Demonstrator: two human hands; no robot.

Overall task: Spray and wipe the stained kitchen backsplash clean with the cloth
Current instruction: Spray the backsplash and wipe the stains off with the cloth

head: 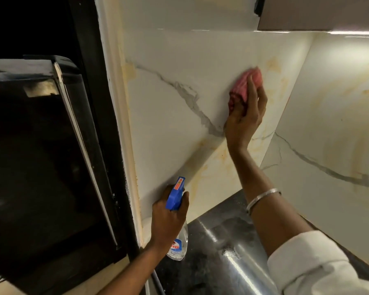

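Observation:
The backsplash [168, 116] is white marble-look tile with grey veins and yellow-orange stains, most of them low and to the right. My right hand [244, 116] presses a bunched pink cloth [244, 86] against the tile at upper centre, fingers curled over it. Lower down, my left hand [167, 220] grips the neck of a clear spray bottle [178, 241] with a blue trigger head [176, 193], its nozzle close to the wall above the counter.
A dark, glossy countertop [217, 248] runs below the wall. A black appliance [41, 156] fills the left side, hard against the wall's edge. A second stained tiled wall [332, 124] meets the backsplash at a corner on the right. A cabinet underside [320, 15] hangs above.

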